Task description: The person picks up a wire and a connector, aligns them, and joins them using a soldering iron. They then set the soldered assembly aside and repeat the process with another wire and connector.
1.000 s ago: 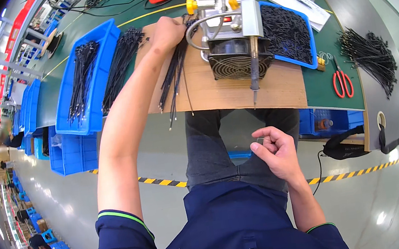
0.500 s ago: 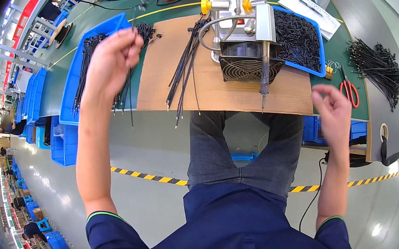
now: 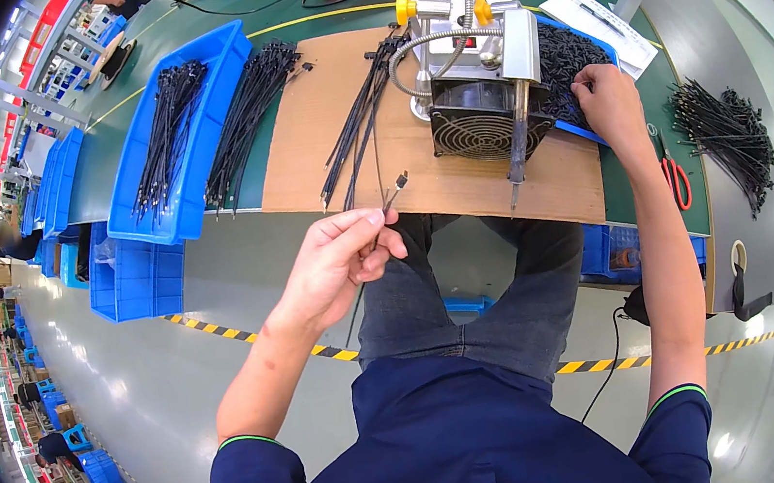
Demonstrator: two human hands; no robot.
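Pinching a black cable (image 3: 400, 184) near its tip, the left hand (image 3: 339, 260) holds it beside the cardboard (image 3: 305, 135); a loose pinch could drop it. The right hand (image 3: 610, 103), its grip unclear, is at the blue tray (image 3: 578, 130); crowded black parts (image 3: 562, 62) could snag together.

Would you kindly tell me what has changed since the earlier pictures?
The left hand, first at the cables on the cardboard, then near the long blue bin, has come down in front of the cardboard, holding a thin black cable. The right hand has moved forward to the blue tray of small black pieces. The fan and red-handled scissors stayed put.
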